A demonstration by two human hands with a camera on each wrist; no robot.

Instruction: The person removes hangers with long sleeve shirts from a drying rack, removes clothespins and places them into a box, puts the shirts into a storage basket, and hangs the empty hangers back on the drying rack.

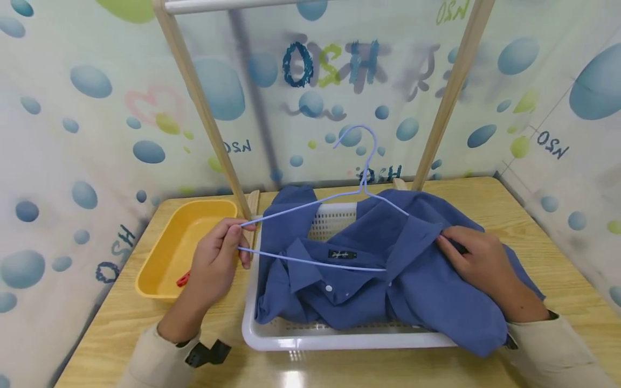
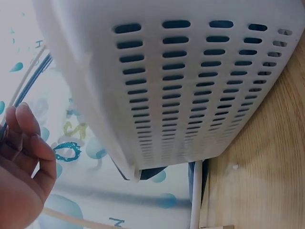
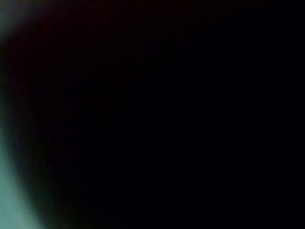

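A light-blue wire hanger (image 1: 310, 262) reaches across the head view, its hook pointing up. My left hand (image 1: 218, 261) grips the hanger's left end; in the left wrist view that hand (image 2: 21, 167) shows curled fingers at the left edge. A blue button-up shirt (image 1: 349, 302) lies bunched over the white basket. With thumb and fingers my right hand (image 1: 477, 261) pinches the shirt by its collar on the right side. The hanger's right end runs inside the shirt there and is hidden by the cloth. The right wrist view is almost wholly dark.
The white perforated basket (image 1: 339, 342) stands on the wooden table (image 1: 271, 372) under the shirt. To its left sits a yellow tray (image 1: 160, 253) with a red clip (image 1: 183, 278) inside. Behind rises a rack with wooden posts (image 1: 204, 102) and a white top bar (image 1: 213, 5).
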